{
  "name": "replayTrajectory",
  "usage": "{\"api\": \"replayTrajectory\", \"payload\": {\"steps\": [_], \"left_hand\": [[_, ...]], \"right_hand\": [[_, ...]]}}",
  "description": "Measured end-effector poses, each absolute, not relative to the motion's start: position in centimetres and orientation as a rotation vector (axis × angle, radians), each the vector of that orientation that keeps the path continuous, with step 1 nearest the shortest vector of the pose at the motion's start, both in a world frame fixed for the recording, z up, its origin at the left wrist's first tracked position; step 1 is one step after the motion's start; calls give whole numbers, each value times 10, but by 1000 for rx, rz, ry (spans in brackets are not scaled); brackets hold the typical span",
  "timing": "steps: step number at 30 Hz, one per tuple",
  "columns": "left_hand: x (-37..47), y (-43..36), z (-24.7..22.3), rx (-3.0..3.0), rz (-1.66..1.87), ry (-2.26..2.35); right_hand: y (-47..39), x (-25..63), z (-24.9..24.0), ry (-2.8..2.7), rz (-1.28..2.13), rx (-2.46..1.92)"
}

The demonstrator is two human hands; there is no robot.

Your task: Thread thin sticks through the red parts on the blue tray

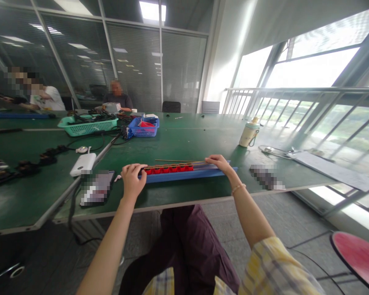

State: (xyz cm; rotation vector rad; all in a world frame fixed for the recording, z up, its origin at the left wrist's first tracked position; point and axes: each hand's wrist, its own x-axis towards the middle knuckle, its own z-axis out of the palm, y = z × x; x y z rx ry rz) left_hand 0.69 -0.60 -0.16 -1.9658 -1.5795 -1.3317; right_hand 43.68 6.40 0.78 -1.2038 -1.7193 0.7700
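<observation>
A long blue tray [184,175] lies on the green table near its front edge, with a row of red pieces [172,169] along it. Thin brown sticks [184,164] run lengthwise over the red pieces. At the tray's left end, my left hand [133,178] has its fingers curled round something dark that its fingers mostly hide. My right hand [219,162] is closed on the sticks near the right end, thumb and fingers together. Another thin stick [164,160] lies just behind the tray.
Left of the tray are a phone [98,187] and a white power bank [83,164]. Behind stand a green basket [89,128] of cables and a blue basket [143,130]. A bottle [249,133] and another phone [266,177] are at the right. Two people sit across the table.
</observation>
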Motion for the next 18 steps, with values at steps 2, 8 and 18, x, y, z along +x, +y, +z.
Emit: {"api": "replayTrajectory", "payload": {"steps": [2, 8, 18], "left_hand": [[7, -6, -2, -1970, -1332, -1580], [8, -6, -1, -1972, -1338, -1593], [7, -7, -1, -1969, -1349, -1583]], "right_hand": [[64, 437, 8, -1710, 776, -1207], [64, 437, 8, -1700, 710, -1205], [67, 440, 3, -1634, 577, -1227]]}}
